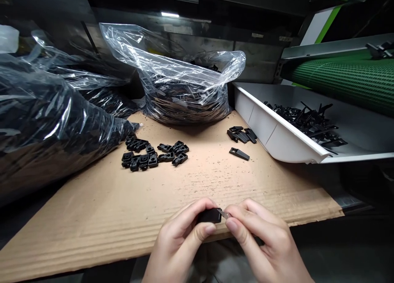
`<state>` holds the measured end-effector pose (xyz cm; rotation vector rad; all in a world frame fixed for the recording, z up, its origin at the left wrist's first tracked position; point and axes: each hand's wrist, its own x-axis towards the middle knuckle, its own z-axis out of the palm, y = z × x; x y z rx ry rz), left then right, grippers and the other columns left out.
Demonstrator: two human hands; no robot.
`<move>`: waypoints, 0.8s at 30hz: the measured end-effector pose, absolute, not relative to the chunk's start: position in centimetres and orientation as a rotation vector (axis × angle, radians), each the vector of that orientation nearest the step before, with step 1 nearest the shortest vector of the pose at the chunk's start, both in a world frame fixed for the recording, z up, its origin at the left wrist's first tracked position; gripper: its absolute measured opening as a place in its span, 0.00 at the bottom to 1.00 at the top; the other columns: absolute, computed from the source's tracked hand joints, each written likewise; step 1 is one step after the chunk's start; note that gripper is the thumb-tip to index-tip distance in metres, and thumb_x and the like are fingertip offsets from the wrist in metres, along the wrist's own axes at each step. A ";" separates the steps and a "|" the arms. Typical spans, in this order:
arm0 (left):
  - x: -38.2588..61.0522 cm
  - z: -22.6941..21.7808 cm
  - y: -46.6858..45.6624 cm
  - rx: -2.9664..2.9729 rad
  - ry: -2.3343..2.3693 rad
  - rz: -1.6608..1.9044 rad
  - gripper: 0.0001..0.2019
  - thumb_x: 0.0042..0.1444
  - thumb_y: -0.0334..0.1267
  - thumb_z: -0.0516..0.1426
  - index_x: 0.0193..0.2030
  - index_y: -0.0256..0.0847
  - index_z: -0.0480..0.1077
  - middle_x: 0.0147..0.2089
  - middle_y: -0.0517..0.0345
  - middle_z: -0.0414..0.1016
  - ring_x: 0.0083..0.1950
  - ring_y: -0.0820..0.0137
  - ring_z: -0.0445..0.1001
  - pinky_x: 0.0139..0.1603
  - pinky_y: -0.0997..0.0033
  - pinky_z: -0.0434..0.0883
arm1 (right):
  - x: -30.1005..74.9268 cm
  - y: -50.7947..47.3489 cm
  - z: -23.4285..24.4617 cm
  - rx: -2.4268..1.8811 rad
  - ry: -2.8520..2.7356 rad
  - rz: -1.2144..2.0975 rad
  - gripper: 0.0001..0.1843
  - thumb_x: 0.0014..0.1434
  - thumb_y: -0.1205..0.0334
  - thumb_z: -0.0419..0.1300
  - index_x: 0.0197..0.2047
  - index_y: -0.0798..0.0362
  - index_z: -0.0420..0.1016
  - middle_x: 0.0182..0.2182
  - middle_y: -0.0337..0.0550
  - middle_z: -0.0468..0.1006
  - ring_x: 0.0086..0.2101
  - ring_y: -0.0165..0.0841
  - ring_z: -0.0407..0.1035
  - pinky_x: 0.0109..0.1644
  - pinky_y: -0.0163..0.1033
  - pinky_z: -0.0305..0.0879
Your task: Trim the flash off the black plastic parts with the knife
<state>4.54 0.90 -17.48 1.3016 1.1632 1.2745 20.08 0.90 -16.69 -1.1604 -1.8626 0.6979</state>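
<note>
Near the front edge of the cardboard, my left hand (pixel 183 236) grips a small black plastic part (pixel 209 215) between thumb and fingers. My right hand (pixel 258 231) pinches a small pointed metal blade (pixel 224 213), its tip at the right end of the part. Any handle behind the blade is hidden by my fingers. Beyond my hands, to the left, several black plastic pieces (pixel 144 160) with holes lie in a loose cluster. On the right lies a single tapered black piece (pixel 239 153), with a small pile of similar pieces (pixel 241 134) behind it.
A cardboard sheet (pixel 101 197) covers the work surface, with dark shavings scattered on it. Clear plastic bags of black parts stand at the back (pixel 187 90) and left (pixel 61 123). At right, a white tray (pixel 283 131) holds black parts below a green conveyor belt (pixel 344 76).
</note>
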 end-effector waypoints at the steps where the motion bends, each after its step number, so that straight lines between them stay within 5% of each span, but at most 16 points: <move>1: 4.4 -17.5 1.0 1.328 1.166 1.267 0.09 0.48 0.33 0.60 0.36 0.50 0.76 0.37 0.66 0.78 0.39 0.73 0.75 0.39 0.85 0.69 | 20.0 0.9 -16.8 -1.167 -1.867 0.672 0.14 0.60 0.63 0.48 0.29 0.54 0.73 0.22 0.41 0.64 0.23 0.29 0.61 0.26 0.33 0.57; 8: 4.6 -17.4 0.9 1.313 1.157 1.337 0.07 0.47 0.34 0.60 0.33 0.51 0.77 0.35 0.67 0.78 0.38 0.72 0.75 0.40 0.84 0.69 | 20.0 1.2 -16.8 -1.253 -1.939 0.486 0.14 0.61 0.65 0.47 0.31 0.55 0.73 0.23 0.43 0.65 0.25 0.31 0.61 0.28 0.35 0.58; 13: 4.7 -17.1 0.8 1.309 1.152 1.284 0.07 0.46 0.34 0.61 0.33 0.49 0.77 0.35 0.63 0.78 0.38 0.70 0.74 0.40 0.81 0.70 | 20.4 1.5 -16.6 -1.264 -1.848 0.726 0.14 0.61 0.62 0.48 0.29 0.53 0.72 0.25 0.41 0.66 0.25 0.30 0.63 0.28 0.33 0.60; 19: 5.1 -17.0 0.7 1.230 1.108 1.243 0.07 0.51 0.38 0.57 0.34 0.43 0.77 0.24 0.60 0.73 0.22 0.75 0.67 0.22 0.79 0.66 | 20.6 1.5 -15.0 -1.252 -1.623 0.994 0.09 0.53 0.60 0.59 0.39 0.48 0.75 0.25 0.37 0.65 0.24 0.27 0.62 0.23 0.29 0.59; 24: 4.8 -16.8 0.9 1.354 1.079 1.183 0.08 0.53 0.38 0.56 0.32 0.42 0.77 0.22 0.60 0.68 0.22 0.76 0.63 0.23 0.79 0.62 | 19.6 2.7 -13.8 -1.114 -1.681 1.186 0.11 0.55 0.66 0.56 0.22 0.55 0.72 0.24 0.38 0.67 0.27 0.27 0.64 0.31 0.30 0.61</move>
